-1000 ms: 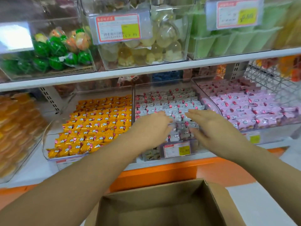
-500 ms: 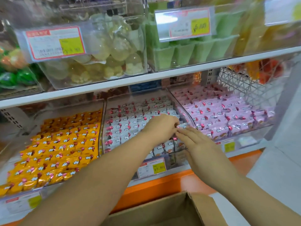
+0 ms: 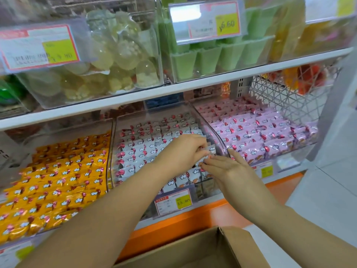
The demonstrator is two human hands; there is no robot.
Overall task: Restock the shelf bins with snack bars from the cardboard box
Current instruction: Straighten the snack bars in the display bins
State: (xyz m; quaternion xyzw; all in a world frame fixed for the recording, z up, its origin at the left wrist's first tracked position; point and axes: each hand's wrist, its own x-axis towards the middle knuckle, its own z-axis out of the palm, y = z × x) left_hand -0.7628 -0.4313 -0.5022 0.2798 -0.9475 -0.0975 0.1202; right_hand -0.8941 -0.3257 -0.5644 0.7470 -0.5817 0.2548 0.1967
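Seemingly nearly finished: the left hand (image 3: 181, 153) is pinching a bar (image 3: 209, 151) into the middle bin (image 3: 218, 136), already looking full; the right hand (image 3: 229, 171) is pressing beside it with straight fingers (image 3: 218, 161); the box (image 3: 193, 252) is sitting below.

I read "6.60" on the yellow patch of the price tag (image 3: 207, 22) clipped to the green cup bin (image 3: 168, 72). The front tag (image 3: 173, 202) on the white-bar bin (image 3: 113, 151) reads "15.80". On the upper-left tag (image 3: 40, 47), on the jelly bin (image 3: 48, 95), only ".80" is legible; the leading digit is blurred. Small print on all three is unreadable. The yellow tag (image 3: 266, 171) under the pink-bar bin (image 3: 301, 149) is illegible.
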